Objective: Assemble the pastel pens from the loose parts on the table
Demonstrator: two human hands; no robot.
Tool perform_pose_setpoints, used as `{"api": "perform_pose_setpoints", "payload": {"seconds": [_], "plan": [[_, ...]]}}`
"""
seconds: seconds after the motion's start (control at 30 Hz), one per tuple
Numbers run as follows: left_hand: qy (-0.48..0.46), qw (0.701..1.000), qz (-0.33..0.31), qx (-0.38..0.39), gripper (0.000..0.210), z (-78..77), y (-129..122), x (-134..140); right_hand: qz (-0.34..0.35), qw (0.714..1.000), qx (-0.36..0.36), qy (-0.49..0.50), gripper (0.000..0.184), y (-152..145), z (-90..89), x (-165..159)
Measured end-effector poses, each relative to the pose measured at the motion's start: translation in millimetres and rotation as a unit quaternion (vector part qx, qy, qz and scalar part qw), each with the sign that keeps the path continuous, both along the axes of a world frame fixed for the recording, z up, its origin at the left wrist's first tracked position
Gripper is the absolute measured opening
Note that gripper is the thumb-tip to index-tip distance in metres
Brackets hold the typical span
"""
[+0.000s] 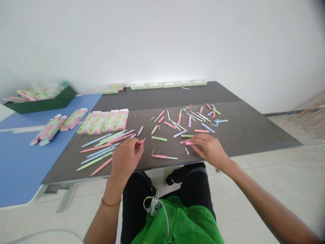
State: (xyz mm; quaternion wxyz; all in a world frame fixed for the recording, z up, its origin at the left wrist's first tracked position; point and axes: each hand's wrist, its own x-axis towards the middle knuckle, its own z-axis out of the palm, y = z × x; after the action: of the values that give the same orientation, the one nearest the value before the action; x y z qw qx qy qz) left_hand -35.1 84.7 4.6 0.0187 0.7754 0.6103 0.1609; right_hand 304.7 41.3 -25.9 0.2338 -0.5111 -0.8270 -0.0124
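My left hand (127, 156) pinches a small pink pen part (142, 140) above the near side of the dark table. The fingers of my right hand (210, 149) are closed around a pink pen barrel (188, 143), lying close to another pink piece and a green barrel (187, 136). Between my hands, near the front edge, a pink grip section with a white refill (164, 157) rests flat. A green barrel (159, 138) and a purple tip piece (140, 130) lie farther in. Assembled pens (98, 149) in several colours are laid out beside my left hand, which partly hides them.
Loose barrels, clips and white refills (195, 117) are scattered over the table's middle right. Flat printed cartons (109, 121) lie at the left, and pale boxes (169, 84) line the back edge. On the blue table (15, 159) stands a dark green box (61, 99) with packaging inside.
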Motion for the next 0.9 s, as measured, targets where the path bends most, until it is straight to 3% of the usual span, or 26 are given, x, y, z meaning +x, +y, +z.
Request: {"api": "perform_pose_setpoints", "payload": {"seconds": [0.13,0.27,0.57,0.77,0.9], "plan": [[-0.034,0.999,-0.002,-0.033,0.019,-8.6,-10.1,-11.8,0.033,0.999,-0.011,0.0,0.021,7.4,5.2,-28.1],[0.003,0.998,-0.004,-0.063,0.019,-18.9,-13.2,-8.8,0.052,0.998,-0.026,-0.035,0.021,22.9,5.9,-51.7],[0.028,0.994,-0.028,-0.1,0.02,-36.3,-10.8,-14.7,0.066,0.981,-0.094,-0.156,0.026,55.1,-8.8,-78.5],[-0.006,0.995,-0.028,-0.101,0.014,-39.5,-13.2,-15.8,0.074,0.97,-0.06,-0.225,0.026,49.7,-9.7,-84.4],[-0.013,0.995,-0.035,-0.092,0.019,-43.2,-12.8,-16.9,0.087,0.975,-0.021,-0.203,0.026,47.1,-2.0,-98.7]]}}
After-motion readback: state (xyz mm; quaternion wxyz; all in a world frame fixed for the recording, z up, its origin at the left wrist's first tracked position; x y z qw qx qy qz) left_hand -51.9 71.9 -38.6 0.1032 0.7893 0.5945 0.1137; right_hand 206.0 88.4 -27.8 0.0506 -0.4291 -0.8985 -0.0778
